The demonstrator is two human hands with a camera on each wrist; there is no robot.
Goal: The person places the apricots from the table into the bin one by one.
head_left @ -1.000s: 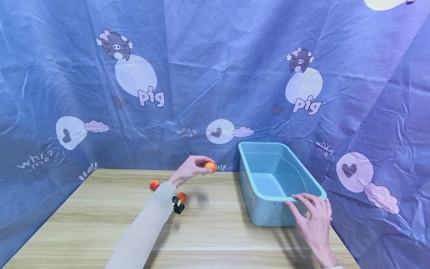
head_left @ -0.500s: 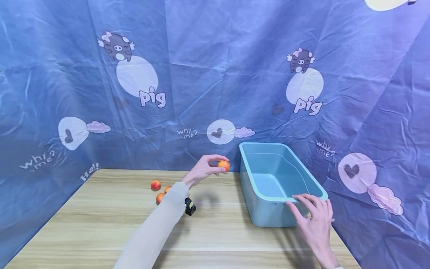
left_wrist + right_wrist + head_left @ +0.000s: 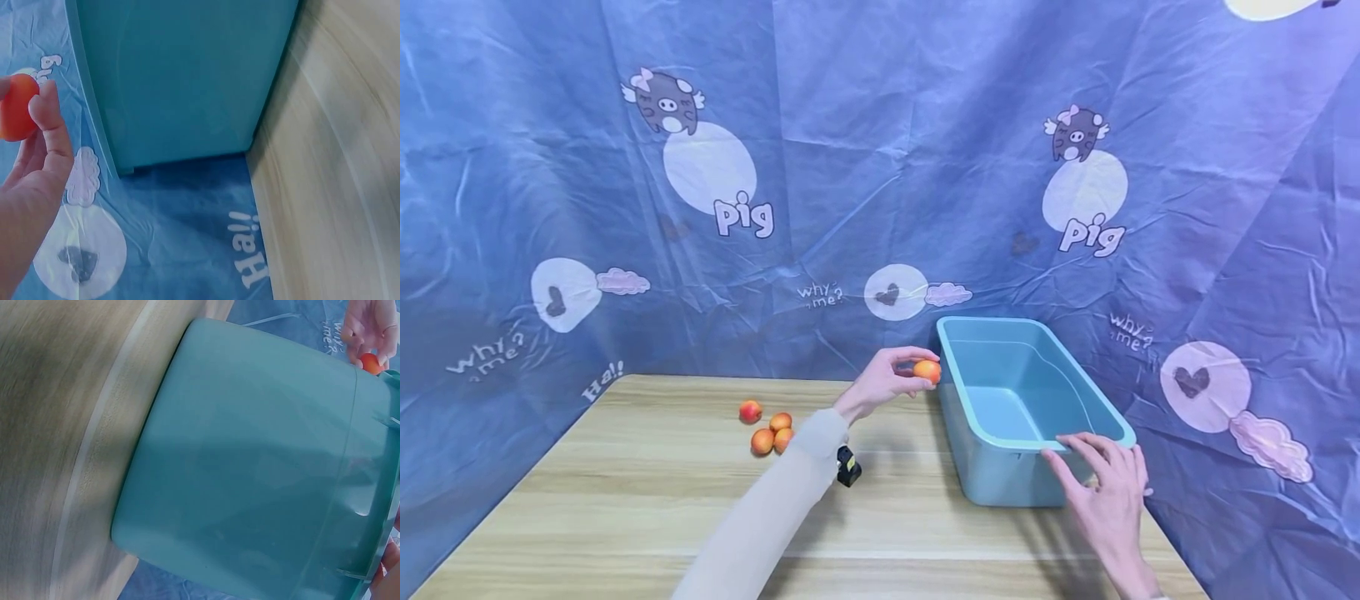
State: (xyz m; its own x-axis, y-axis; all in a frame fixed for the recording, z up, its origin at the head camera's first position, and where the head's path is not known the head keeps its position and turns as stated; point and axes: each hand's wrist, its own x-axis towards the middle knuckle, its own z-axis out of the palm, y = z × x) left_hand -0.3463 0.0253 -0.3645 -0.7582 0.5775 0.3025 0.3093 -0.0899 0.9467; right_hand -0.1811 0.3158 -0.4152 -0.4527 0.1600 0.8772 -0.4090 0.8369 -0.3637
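Observation:
My left hand [image 3: 883, 379] pinches an orange-red apricot [image 3: 927, 372] between thumb and fingers, just left of the blue-green plastic bin [image 3: 958, 392] at about rim height. In the left wrist view the same apricot [image 3: 19, 107] shows at the left edge, beside the bin's wall [image 3: 187, 81]. My right hand [image 3: 1108, 496] holds the bin's near rim, with its thumb on the outer side and its fingers over the edge. The part of the bin's floor in sight is bare. Several more apricots [image 3: 762, 442] lie grouped on the table, one partly hidden behind the left sleeve.
The wooden table [image 3: 587, 500] runs back to a blue printed cloth [image 3: 842, 200] that hangs behind and along both sides. The bin stands at the table's right, close to the cloth. A small black device [image 3: 848, 467] sits on the left wrist.
My left hand has carried the apricot rightward to the bin's left rim, uncovering more of the apricots on the table. My right hand has stayed on the near rim.

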